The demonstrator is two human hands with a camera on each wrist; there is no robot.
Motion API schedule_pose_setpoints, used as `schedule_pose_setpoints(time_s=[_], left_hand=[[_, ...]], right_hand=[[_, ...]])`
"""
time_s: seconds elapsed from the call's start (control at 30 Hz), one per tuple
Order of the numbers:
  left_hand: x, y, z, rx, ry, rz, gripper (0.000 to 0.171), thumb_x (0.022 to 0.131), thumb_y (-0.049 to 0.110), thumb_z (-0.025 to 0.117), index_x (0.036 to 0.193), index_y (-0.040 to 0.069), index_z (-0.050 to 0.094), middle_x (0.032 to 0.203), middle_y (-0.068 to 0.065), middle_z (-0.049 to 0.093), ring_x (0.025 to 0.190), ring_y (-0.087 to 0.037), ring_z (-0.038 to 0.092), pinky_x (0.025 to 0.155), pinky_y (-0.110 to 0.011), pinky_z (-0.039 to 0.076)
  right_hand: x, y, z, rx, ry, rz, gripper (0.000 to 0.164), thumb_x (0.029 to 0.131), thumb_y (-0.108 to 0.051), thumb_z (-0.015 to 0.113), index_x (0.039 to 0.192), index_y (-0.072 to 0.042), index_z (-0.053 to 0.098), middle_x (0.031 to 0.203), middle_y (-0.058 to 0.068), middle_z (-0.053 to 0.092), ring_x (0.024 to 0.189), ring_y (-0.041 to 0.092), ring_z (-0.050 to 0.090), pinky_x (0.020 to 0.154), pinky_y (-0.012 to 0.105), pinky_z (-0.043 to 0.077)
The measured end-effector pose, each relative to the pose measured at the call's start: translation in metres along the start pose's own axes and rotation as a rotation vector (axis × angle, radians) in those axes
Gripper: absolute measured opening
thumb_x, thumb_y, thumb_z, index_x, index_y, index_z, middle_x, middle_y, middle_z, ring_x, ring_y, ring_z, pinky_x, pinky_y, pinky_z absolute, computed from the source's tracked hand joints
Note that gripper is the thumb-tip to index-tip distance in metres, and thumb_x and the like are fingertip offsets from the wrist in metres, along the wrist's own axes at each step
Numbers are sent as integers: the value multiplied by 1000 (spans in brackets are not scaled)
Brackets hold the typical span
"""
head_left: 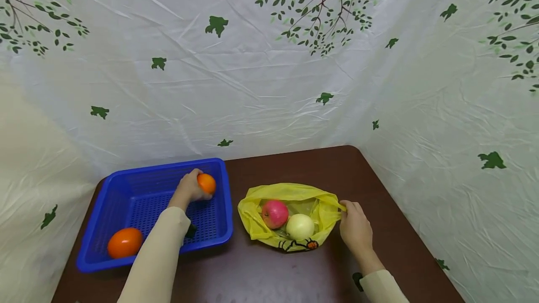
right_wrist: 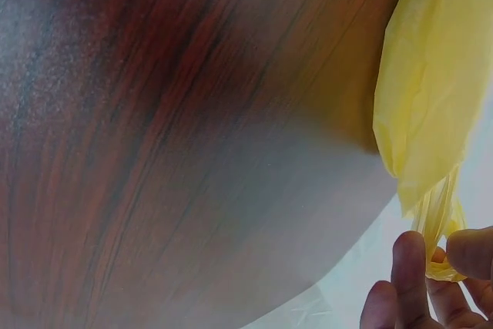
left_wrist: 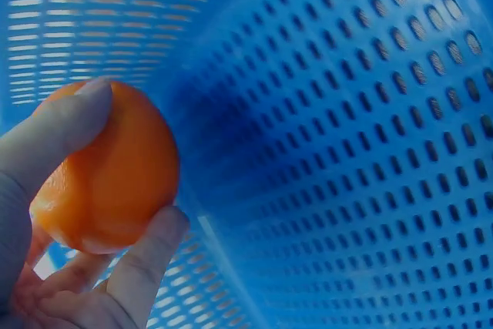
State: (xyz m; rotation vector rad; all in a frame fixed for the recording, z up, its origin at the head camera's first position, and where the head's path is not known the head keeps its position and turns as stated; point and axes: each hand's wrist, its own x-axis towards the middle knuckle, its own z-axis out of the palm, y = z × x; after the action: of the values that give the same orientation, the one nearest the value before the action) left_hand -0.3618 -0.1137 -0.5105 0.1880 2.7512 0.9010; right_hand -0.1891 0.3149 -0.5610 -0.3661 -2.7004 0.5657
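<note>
The orange (head_left: 207, 183) is in the grip of my left hand (head_left: 190, 187), inside the blue basket (head_left: 145, 209) and close to its right end. My thumb presses one side of the fruit and my other fingers curl under the opposite side, clamped on it. That arm reaches forward from the bottom edge and slants to the right, the back of my hand uppermost, the cream left sleeve (head_left: 153, 256) stopping short of the wrist. A second orange fruit (head_left: 125, 242) lies in the basket's near left corner.

To the right, my right hand (head_left: 355, 226) pinches a gathered corner of the yellow bag (head_left: 252, 200) between thumb and fingers. This forearm comes in from the lower right and angles leftward, bare between hand and right sleeve (head_left: 383, 286). The bag's mouth gapes round a red apple (head_left: 275, 214) and a pale round fruit (head_left: 300, 227). Along its near side runs a print (head_left: 312, 244) in black lines with an orange patch, too creased for me to say whether any of it is lettering.

Basket and bag stand on the dark brown table (head_left: 261, 275), before white cloth (head_left: 269, 74) printed with green leaves.
</note>
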Motion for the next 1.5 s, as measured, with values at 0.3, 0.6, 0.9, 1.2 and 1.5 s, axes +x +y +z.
schedule_pose_setpoints(time_s=[0.3, 0.6, 0.9, 1.2, 1.5], left_hand=[[-20, 19, -10, -122, 17, 118, 81, 70, 23, 84, 136, 4, 40, 129, -25, 47, 110, -41, 50, 90, -54, 45], [-56, 102, 2, -320, 19, 331, 80, 67, 30, 86, 135, 22, 45, 130, -8, 49, 106, -29, 56, 86, -47, 49], [-70, 173, 98, -362, -130, 394, 78, 67, 38, 85, 133, 25, 46, 122, -7, 49, 97, -21, 56, 78, -40, 51], [-58, 206, 167, -348, -83, 314, 77, 68, 35, 85, 133, 20, 46, 120, -5, 50, 91, -17, 56, 77, -34, 50], [-49, 211, 191, -251, 14, 256, 78, 70, 29, 85, 136, 21, 44, 114, -6, 48, 88, -20, 57, 77, -36, 50]], right_hand=[[-1, -1, -3, 9, -15, 20, 27, 93, -6, 57, 120, -5, 59, 117, 15, 56, 89, 33, 62, 69, 50, 51], [1, 0, -6, 48, 17, 2, 26, 94, -5, 55, 119, -2, 59, 114, 18, 57, 93, 36, 61, 74, 55, 50], [1, -4, -13, 82, 27, 5, 26, 95, -6, 54, 120, -1, 59, 113, 18, 57, 97, 37, 60, 79, 55, 48], [0, -16, -21, 100, 54, -12, 26, 94, -6, 56, 119, -1, 59, 112, 18, 58, 96, 36, 60, 80, 54, 50], [-2, -28, -29, 127, 77, -50, 25, 93, -4, 57, 117, -1, 61, 110, 16, 58, 94, 34, 61, 79, 52, 51]])
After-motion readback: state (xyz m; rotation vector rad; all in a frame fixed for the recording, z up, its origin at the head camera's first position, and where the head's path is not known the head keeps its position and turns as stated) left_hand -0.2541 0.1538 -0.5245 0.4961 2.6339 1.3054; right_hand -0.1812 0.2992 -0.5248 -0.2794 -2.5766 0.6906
